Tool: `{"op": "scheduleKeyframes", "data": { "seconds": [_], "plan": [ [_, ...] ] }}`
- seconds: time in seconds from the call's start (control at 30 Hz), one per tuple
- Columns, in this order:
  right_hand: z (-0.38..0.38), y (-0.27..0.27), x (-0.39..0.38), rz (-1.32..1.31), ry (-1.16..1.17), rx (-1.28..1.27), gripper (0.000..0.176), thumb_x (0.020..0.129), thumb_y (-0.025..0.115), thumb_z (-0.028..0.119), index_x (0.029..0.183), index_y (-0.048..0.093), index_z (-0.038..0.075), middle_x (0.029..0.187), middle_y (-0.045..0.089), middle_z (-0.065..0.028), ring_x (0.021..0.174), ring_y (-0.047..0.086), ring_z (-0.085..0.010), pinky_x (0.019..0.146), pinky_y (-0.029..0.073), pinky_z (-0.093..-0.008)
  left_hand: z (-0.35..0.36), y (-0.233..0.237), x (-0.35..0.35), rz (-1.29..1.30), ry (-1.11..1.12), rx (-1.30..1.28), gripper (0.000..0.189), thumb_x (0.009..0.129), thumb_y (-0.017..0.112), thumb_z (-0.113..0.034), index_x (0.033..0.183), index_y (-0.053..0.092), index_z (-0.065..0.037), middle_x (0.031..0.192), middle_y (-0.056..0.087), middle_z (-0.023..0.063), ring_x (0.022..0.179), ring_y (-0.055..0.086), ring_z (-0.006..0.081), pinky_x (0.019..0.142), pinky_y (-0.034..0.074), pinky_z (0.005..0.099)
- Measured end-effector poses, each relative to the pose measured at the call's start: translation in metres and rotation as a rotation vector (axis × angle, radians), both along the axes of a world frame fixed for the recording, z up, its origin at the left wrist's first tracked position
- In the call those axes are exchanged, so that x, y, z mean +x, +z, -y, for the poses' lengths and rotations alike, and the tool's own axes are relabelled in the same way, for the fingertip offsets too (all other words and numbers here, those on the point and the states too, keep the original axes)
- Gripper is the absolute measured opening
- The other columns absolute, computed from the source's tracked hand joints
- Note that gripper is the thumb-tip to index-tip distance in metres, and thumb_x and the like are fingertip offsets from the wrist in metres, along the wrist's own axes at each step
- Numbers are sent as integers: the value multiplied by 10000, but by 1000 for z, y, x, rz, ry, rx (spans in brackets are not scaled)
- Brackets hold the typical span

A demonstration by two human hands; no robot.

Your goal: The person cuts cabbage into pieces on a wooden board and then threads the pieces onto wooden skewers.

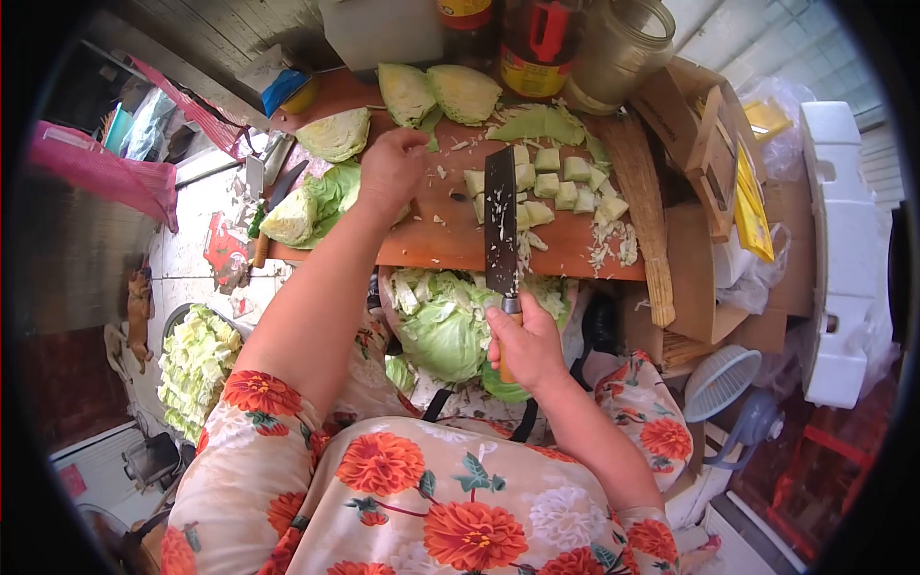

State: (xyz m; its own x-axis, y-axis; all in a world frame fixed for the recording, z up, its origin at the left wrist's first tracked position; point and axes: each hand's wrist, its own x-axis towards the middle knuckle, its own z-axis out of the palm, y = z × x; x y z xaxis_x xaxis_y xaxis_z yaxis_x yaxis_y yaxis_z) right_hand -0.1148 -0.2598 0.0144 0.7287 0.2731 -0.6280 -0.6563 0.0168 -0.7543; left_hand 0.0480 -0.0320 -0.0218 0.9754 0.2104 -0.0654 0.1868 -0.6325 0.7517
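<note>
My right hand [523, 345] grips the handle of a cleaver [499, 220] whose dark blade lies over the wooden cutting board [441, 244], flecked with cabbage bits. Cut cabbage squares [556, 182] lie just right of the blade. My left hand [391, 171] rests on the board's left part, fingers curled, beside a leafy cabbage wedge [321, 201]. Further cabbage pieces [441, 94] sit at the board's far edge, and another wedge [335, 134] lies at the far left.
A bowl of cabbage leaves [443, 326] sits below the board near my lap. A basin of chopped cabbage [195, 369] stands on the floor at left. Bottles and a jar [613, 43] line the far side. A bamboo brush [644, 206], cardboard boxes [704, 163] and a strainer [721, 381] lie right.
</note>
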Motion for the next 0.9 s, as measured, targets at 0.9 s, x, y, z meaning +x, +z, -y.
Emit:
{"op": "scheduleKeyframes", "data": {
  "seconds": [0.9],
  "plan": [
    [-39, -2, 3, 393, 554, -502, 518, 858, 529, 275, 1252, 424, -46, 963, 613, -272, 931, 589, -410, 809, 461, -459, -49, -30, -35, -512, 6, 107, 398, 618, 815, -256, 844, 565, -45, 818, 637, 124, 742, 625, 247, 698, 500, 327]
  ]
}}
